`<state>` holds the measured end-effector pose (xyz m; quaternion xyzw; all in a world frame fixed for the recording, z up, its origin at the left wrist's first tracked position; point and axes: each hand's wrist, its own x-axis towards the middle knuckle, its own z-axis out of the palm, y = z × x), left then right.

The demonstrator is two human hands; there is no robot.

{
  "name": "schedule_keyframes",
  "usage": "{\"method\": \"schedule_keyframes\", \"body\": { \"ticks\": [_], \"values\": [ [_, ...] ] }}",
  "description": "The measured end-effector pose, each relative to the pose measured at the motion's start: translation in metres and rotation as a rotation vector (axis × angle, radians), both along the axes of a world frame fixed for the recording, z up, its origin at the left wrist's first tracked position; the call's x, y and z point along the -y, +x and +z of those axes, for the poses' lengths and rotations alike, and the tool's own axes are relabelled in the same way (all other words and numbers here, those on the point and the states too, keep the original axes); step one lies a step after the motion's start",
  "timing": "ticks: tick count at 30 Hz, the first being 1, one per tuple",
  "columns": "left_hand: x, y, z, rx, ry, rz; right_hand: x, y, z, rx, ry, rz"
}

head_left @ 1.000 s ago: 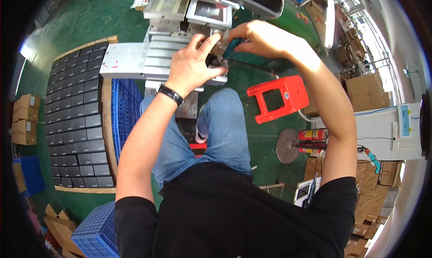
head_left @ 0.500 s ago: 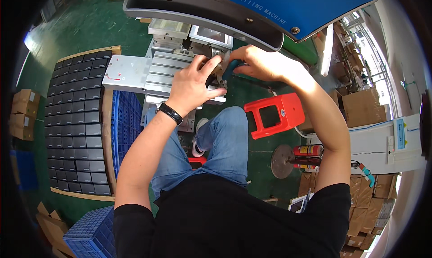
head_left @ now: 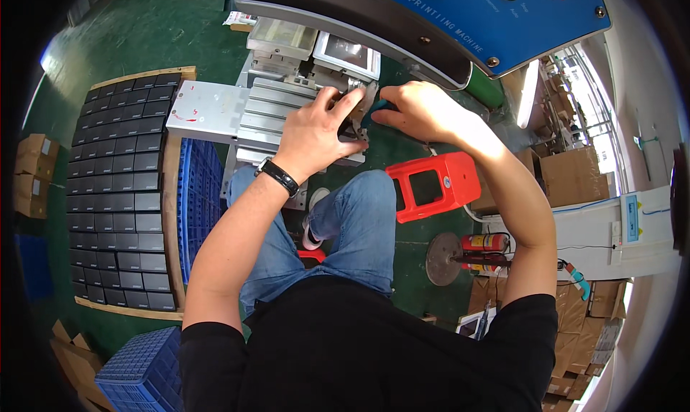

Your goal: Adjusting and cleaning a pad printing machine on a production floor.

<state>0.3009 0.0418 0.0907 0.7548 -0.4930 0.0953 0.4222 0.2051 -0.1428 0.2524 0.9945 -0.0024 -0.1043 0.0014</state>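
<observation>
The blue pad printing machine [head_left: 438, 24] reaches over the top of the view. Below it is a silver slotted base plate [head_left: 277, 113] with a small metal fixture [head_left: 353, 128] at its right end. My left hand [head_left: 316, 133], with a black-strapped watch on the wrist, curls around this fixture, thumb on the near side and fingers on the far side. From the right my right hand [head_left: 420, 111] closes on a teal-handled tool [head_left: 371, 112] against the fixture. The tool's working end is too small and covered to make out.
A red plastic stool [head_left: 435, 185] stands right of my knees. Stacked black boxes [head_left: 118, 203] on a pallet and blue crates [head_left: 198, 196] are at left. Fire extinguishers [head_left: 484, 242], a round metal base [head_left: 442, 259] and cartons [head_left: 571, 175] stand at right.
The view has shifted slightly, so more of the machine's panel shows. Both hands keep their places at the fixture, with only small finger movement.
</observation>
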Motion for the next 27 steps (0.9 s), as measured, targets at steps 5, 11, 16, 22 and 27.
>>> {"method": "schedule_keyframes", "body": {
  "ticks": [5,11,16,22,27],
  "values": [
    [0.0,0.0,0.002,-0.021,-0.002,-0.011,-0.015,0.001,-0.001,-0.026,-0.143,-0.098],
    [-0.001,0.001,0.004,-0.031,-0.012,-0.025,-0.032,-0.003,-0.011,0.084,-0.114,-0.257],
    [-0.002,0.001,0.003,-0.006,-0.016,-0.018,-0.044,-0.001,-0.021,0.102,-0.121,-0.367],
    [-0.002,0.001,0.004,-0.041,0.01,-0.033,-0.043,-0.003,-0.009,0.007,0.046,-0.475],
    [-0.002,0.0,0.004,-0.038,0.01,-0.033,-0.018,-0.019,0.01,0.116,0.225,-0.276]
  ]
}}
